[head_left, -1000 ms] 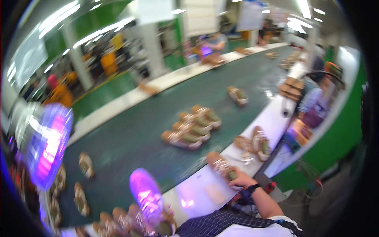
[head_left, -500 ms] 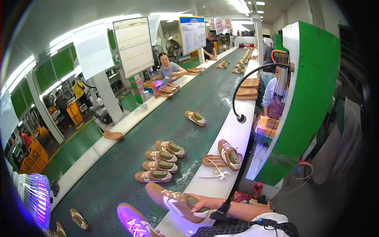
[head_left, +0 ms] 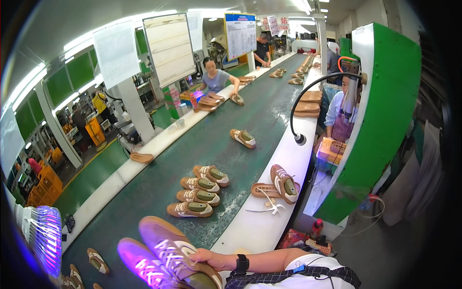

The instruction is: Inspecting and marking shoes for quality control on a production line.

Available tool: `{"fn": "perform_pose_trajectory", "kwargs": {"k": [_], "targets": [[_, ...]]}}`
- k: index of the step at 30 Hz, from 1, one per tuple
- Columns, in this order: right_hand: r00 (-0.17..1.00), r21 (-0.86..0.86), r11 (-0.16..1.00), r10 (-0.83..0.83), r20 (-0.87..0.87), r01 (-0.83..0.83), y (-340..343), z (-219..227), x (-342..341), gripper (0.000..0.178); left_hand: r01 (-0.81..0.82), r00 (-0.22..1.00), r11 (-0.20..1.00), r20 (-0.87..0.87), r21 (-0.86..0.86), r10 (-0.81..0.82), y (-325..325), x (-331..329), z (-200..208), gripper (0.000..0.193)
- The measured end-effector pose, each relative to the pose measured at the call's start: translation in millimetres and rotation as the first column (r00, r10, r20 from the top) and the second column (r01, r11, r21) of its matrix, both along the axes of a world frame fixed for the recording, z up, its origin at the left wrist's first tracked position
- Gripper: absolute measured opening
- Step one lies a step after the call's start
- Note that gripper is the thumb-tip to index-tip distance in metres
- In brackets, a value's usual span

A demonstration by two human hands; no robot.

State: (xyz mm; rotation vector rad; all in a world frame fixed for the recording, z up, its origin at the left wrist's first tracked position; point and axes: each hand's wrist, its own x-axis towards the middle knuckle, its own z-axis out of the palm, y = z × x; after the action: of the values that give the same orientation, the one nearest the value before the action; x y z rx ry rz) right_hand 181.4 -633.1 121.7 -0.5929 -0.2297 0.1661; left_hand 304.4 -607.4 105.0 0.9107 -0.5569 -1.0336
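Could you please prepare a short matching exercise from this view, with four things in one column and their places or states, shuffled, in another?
Things:
1. Right hand
2. Row of four sneakers
3. Finned lamp
4. Black gooseneck lamp

Places or states:
A. Glowing purple at the picture's left edge
B. Bent over the right-hand white ledge
C. Gripping a white-laced sneaker near its opening
D. Side by side on the green conveyor belt

Right pairs: 1-C, 2-D, 3-A, 4-B
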Motion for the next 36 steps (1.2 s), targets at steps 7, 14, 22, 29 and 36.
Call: {"fn": "perform_pose_trajectory", "kwargs": {"k": [7,14,22,29,36], "targets": [[0.886,0.183,0.970,0.220,-0.408,-0.157,5,-54,-13,0.051,-0.359,0.932,0.923,0.099,0.141,0.348,94,-20,-31,0.062],[0.912,0.047,0.988,0.154,-0.381,-0.147,-21,-40,-18,0.057,-0.590,0.795,0.807,-0.181,-0.011,0.578,191,-88,-7,0.036],[0.975,-0.185,0.979,0.048,-0.219,-0.090,-26,2,-4,0.083,-0.435,0.836,0.896,-0.413,-0.095,0.362,214,-74,-25,0.071],[0.981,-0.262,0.962,0.031,-0.191,-0.081,-26,11,-7,0.088,-0.426,0.824,0.896,-0.463,-0.124,0.328,215,-74,-32,0.072],[0.974,-0.136,0.990,-0.073,-0.216,0.044,-23,13,2,0.070,-0.537,0.758,0.839,-0.486,-0.086,0.435,193,-68,-9,0.068]]}}
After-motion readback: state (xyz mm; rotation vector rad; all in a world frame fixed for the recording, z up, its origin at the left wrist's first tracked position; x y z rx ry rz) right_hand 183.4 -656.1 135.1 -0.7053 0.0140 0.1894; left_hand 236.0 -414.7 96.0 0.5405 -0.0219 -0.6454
